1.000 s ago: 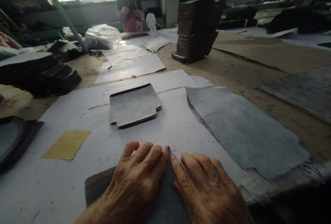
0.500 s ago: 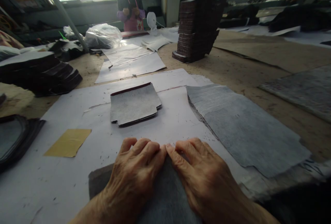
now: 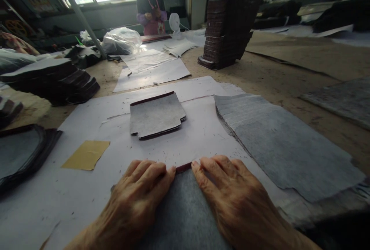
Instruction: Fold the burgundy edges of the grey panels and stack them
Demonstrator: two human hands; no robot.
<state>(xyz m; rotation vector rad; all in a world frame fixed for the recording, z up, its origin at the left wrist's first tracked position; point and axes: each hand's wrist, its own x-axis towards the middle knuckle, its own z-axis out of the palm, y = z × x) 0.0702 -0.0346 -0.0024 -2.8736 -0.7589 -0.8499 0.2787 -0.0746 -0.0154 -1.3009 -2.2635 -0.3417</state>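
Observation:
Under both hands lies a grey sheet (image 3: 185, 211) whose far edge is folded over in a dark red strip (image 3: 184, 167). My left hand (image 3: 141, 192) has its fingers curled and its thumb on the left part of that strip. My right hand (image 3: 231, 188) presses the strip's right part, fingers bent together. A short stretch of the fold shows between the two thumbs. Beyond them, a small stack of grey pieces with a dark red edge (image 3: 157, 115) rests on white paper (image 3: 202, 126). To the right is a large stack of grey sheets (image 3: 283, 138).
A yellow card (image 3: 86, 155) and dark-edged curved pieces (image 3: 21, 153) lie left. Farther off stand a tall dark stack (image 3: 227, 30) and a leaning dark stack (image 3: 54, 82). A person in a pink apron (image 3: 153, 11) stands behind the table, near a white roll (image 3: 174, 22).
My left hand has moved left, away from my right thumb, and the dark red folded edge now shows between them. The whole view has shifted slightly.

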